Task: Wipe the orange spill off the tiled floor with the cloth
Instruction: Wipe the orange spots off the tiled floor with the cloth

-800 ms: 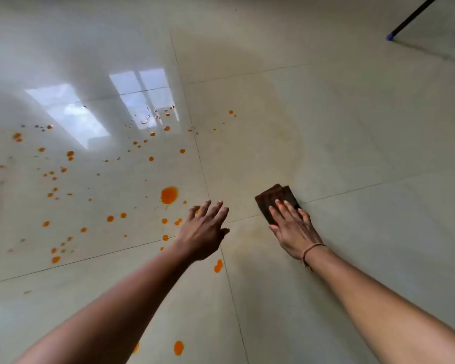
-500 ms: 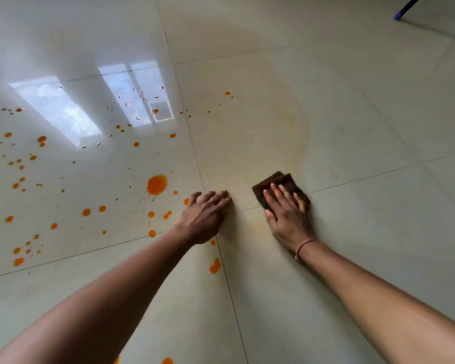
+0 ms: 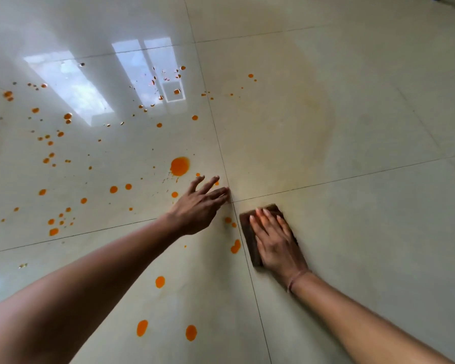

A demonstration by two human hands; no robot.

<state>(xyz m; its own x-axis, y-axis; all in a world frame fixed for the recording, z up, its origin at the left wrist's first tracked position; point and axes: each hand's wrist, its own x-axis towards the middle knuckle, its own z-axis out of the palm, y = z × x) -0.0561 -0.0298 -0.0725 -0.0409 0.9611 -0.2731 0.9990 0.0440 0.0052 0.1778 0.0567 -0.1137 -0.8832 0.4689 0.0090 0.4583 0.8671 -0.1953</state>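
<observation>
On the left tiles of the floor (image 3: 103, 27) the spill (image 3: 179, 166) lies as scattered orange drops. The small ones are far out, the biggest blot is just beyond the left grip (image 3: 199, 206), and more drops sit nearer the person beside that forearm. The left grip holds nothing: its fingers are straight and spread, tips at the grout cross, though I cannot tell whether they touch the tile. Just right of it, across the grout line, the cloth (image 3: 248, 232) lies flat under the right grip (image 3: 276, 243), whose straight fingers and palm press it down without curling round it. An oval drop (image 3: 235, 246) sits just beside the cloth's left edge. The tiles to the right carry only a faint yellowish smear, so I judge the wiping roughly half done, with the step in hand being work at the border of the cleaned side. The next move calls for sliding the cloth leftward over the nearest drops under firm pressure, perhaps on a fresh fold, lest it smear.
</observation>
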